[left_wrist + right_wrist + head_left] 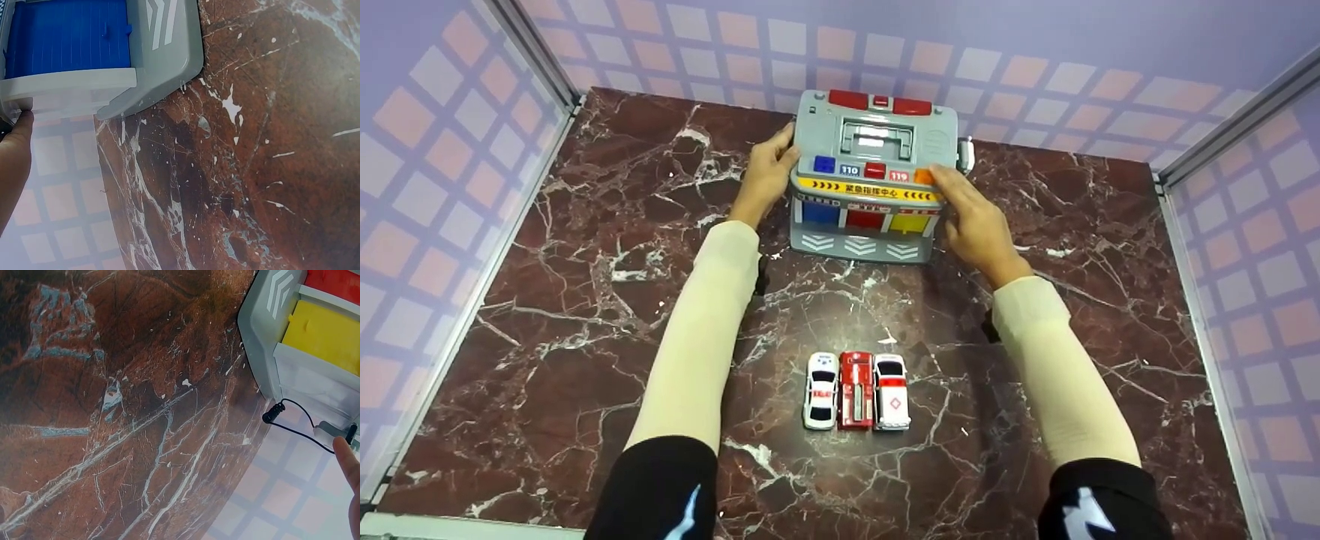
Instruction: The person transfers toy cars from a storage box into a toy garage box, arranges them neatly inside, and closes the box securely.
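A grey toy emergency station (pixel 817 135) stands near the back wall, with a carry handle on top, coloured buttons and a yellow front strip. Its blue door (pixel 67 39), red door (pixel 862 218) and yellow door (pixel 324 334) are down. My left hand (pixel 767 174) touches the station's left side with fingers fairly straight; in the left wrist view a fingertip meets the side wall. My right hand (pixel 976 221) lies at the front right corner, fingers extended beside the orange button (pixel 924 176). In the right wrist view a straight finger (pixel 347 464) shows beside the station's side.
Nearer me, a white car (pixel 821 397), a red fire engine (pixel 856 390) and a white ambulance (pixel 892 405) stand side by side on the dark red marbled tabletop (pixel 607 360). A black cord (pixel 301 433) hangs by the station's right side. Checked panels (pixel 735 64) border the table.
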`<state>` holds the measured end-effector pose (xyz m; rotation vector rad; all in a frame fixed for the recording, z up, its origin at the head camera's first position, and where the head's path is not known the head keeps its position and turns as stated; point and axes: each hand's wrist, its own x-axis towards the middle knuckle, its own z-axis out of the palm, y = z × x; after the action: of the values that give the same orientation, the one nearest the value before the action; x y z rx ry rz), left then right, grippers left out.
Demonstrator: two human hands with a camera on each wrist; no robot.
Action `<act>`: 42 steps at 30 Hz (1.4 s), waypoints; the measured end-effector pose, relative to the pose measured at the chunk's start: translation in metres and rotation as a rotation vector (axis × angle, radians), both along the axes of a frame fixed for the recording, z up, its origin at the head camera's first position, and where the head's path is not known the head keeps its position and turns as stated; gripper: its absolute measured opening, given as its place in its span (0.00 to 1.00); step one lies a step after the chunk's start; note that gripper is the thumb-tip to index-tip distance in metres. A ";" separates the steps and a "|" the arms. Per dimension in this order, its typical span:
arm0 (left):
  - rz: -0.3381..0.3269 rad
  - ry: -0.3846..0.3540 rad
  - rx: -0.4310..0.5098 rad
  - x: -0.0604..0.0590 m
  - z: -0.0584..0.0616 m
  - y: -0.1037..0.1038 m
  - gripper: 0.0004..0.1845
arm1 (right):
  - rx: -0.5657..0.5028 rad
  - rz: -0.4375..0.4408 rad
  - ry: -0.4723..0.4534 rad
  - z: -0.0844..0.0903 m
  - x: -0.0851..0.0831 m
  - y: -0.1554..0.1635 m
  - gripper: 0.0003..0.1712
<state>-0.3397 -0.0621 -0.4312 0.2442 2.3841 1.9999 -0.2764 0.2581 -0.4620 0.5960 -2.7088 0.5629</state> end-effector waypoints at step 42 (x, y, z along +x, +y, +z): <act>0.007 -0.009 -0.062 0.002 0.003 0.002 0.25 | -0.026 0.028 0.016 0.002 0.004 -0.002 0.38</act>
<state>-0.3376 -0.0603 -0.4277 0.2248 2.4404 1.9219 -0.2729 0.2557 -0.4597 0.6302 -2.6782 0.5975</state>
